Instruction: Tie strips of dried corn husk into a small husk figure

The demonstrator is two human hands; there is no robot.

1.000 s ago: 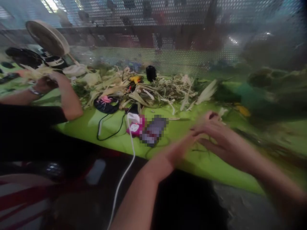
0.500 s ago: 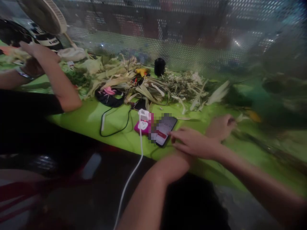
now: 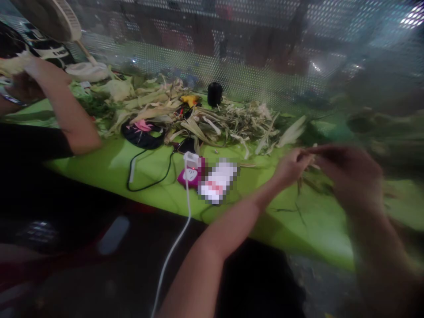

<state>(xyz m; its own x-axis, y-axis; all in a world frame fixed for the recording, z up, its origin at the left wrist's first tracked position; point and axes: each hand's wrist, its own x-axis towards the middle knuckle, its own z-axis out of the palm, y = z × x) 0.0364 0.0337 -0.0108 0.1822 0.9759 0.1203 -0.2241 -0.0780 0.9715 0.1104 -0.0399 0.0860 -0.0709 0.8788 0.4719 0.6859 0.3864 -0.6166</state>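
Observation:
My left hand (image 3: 291, 164) and my right hand (image 3: 347, 176) meet above the green table (image 3: 149, 172) at the right. Both pinch a thin bundle of dried husk strips (image 3: 306, 176), whose ends hang down between the hands. The right hand is blurred by motion, its fingertips pressed together toward the left hand. A phone (image 3: 217, 181) with a lit screen lies on the table left of my left hand, next to a pink charger (image 3: 191, 173) with a white cable (image 3: 175, 247).
A long pile of corn husks (image 3: 198, 119) runs along the back of the table before a perforated metal screen (image 3: 251, 75). A black cup (image 3: 214, 94) stands behind it. A co-worker's arm (image 3: 66, 110) works at the left, under a fan (image 3: 49, 17). A black cord (image 3: 145, 176) lies nearby.
My right hand left the phone and rose to the right. My left hand came up to meet it, and both now pinch husk strips. The phone screen is brighter.

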